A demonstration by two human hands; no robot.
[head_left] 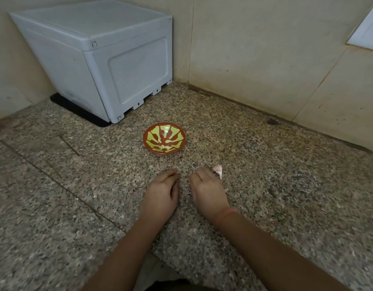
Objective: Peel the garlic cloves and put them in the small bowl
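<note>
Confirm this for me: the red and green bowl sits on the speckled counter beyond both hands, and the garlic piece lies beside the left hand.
One detail is wrong. In the head view the garlic piece lies beside the right hand, not the left hand. The rest holds: the red and green bowl sits on the speckled counter beyond both hands.

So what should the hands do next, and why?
Probably the right hand should pick up the unpeeled garlic piece lying beside its fingertips. Both hands look empty on the counter, and the small bowl already holds some peeled cloves.
</note>
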